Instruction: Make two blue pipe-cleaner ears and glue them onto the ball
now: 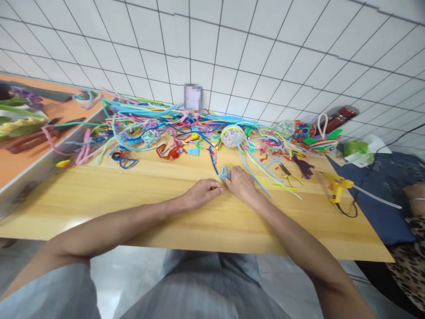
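Observation:
My right hand (242,180) is closed on a light blue pipe cleaner (225,172) bent into a small triangle, which shows at its fingertips. Just left of it, my left hand (204,193) rests near the table surface with its fingers curled and thumb against them; whether anything small is inside I cannot make out. Beyond the hands stands a round pale ball of wound strands (233,137) with a coloured band over it. Long pipe cleaners (254,170) in blue, pale green and yellow trail from there past my right hand.
A heap of coloured pipe cleaners (142,110) lines the wall side of the wooden table (159,226). Pliers (288,173) and a yellow glue gun (339,189) with a cord lie to the right. A person in leopard print (407,266) sits at the right edge.

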Demonstrator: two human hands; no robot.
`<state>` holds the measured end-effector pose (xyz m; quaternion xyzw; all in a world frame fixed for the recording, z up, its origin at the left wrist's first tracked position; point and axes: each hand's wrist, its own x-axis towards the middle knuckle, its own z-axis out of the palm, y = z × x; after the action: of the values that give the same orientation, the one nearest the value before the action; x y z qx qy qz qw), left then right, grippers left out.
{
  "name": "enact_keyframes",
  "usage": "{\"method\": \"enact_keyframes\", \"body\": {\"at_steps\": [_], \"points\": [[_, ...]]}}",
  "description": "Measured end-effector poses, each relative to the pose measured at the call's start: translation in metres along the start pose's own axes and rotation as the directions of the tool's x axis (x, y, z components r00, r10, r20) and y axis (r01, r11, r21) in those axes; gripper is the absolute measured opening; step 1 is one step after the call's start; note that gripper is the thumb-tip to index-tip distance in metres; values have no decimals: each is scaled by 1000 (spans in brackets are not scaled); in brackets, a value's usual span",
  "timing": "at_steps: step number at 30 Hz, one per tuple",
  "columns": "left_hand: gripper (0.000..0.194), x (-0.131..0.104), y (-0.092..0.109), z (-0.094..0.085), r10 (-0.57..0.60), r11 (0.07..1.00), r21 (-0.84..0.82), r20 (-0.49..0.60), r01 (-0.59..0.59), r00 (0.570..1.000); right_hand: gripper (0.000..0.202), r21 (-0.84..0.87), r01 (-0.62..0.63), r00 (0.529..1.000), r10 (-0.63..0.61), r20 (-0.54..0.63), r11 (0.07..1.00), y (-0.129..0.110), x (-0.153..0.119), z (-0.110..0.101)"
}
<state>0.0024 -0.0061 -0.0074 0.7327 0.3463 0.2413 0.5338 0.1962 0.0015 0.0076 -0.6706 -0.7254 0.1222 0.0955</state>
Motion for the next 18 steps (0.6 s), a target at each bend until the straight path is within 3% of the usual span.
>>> {"method": "enact_keyframes", "body": {"at_steps": [4, 8, 12, 15, 18], "points": [[31, 5, -11, -4, -141, 972, -198, -60, 127, 988, 6, 130, 45, 999, -46, -2, 991, 9, 2, 3], [34, 11, -15, 1, -225, 919, -360, -150, 159, 963, 7, 254, 63, 998, -59, -27, 965, 20, -12, -6], [36, 12, -13, 7, -189, 936, -330, -174, 124, 966, 9, 262, 41, 999, -33, -36, 964, 19, -13, -7], [36, 6, -12, 9, -118, 958, -280, -193, 60, 974, 22, 168, 5, 1000, -5, -4, 986, 7, -1, 0], [34, -1, -13, 10, -60, 973, -232, -196, 13, 979, 18, 158, 5, 1000, -7, 14, 987, -7, 14, 8]]}}
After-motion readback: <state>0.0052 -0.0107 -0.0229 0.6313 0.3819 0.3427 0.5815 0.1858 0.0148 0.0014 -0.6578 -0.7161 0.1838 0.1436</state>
